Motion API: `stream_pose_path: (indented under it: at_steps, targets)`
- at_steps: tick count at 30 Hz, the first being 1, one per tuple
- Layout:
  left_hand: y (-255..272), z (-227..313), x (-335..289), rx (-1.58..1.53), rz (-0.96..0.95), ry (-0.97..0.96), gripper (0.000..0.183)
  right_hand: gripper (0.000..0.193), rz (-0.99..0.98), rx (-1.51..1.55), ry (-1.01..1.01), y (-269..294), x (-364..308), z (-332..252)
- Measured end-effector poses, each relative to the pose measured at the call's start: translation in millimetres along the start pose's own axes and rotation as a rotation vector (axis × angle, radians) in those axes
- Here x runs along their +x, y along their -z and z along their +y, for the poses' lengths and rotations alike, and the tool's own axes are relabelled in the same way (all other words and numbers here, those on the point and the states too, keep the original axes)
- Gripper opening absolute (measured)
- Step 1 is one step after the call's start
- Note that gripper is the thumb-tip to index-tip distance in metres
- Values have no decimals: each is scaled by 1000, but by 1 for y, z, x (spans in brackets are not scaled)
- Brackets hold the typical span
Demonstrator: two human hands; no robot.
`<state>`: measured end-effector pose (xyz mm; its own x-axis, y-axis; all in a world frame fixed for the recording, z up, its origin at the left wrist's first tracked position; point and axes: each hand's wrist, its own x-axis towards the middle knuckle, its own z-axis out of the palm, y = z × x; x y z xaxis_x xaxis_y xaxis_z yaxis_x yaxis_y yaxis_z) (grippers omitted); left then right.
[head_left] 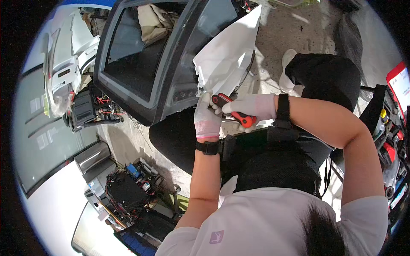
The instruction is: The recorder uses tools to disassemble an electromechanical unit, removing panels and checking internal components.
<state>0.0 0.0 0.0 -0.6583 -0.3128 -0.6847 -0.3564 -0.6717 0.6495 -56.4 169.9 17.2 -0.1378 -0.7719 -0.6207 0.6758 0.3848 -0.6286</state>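
1. our right hand point(247, 106), gloved in white, is closed around a red-and-black tool point(244, 120) — parts of it show on 2 sides of our fingers.
2. our left hand point(206, 117) is just beside the tool, near the lower tip of a white panel point(230, 57) — we cannot tell whether it grips anything.
3. left of the panel, we see beige cloth point(154, 23) within a dark frame point(167, 64).

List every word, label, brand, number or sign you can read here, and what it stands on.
Red-edged white panel at the far right: printed marks, too small and blurred to read.
White shirt: purple square emblem with a pale figure; no legible letters.
Red-and-black tool in the right hand: no readable marking.
No text reads clearly anywhere else.
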Motion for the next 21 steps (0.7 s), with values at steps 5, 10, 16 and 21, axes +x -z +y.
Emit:
stream_pose_path:
  at_steps: [5,10,16,21]
  targets:
    - [-4,1,-5,76,10,11,15,42,107,-96,-68,3,-7,-3]
    - [4,0,5,18,-63,10,16,47,448,-751,207,0,-1,6]
    - [1,-4,-11,42,-131,231,25,38,697,-1141,314,-18,-5,11]
    - [-5,-7,-28,305,-136,164,32,32,788,-1297,417,-28,-6,10]
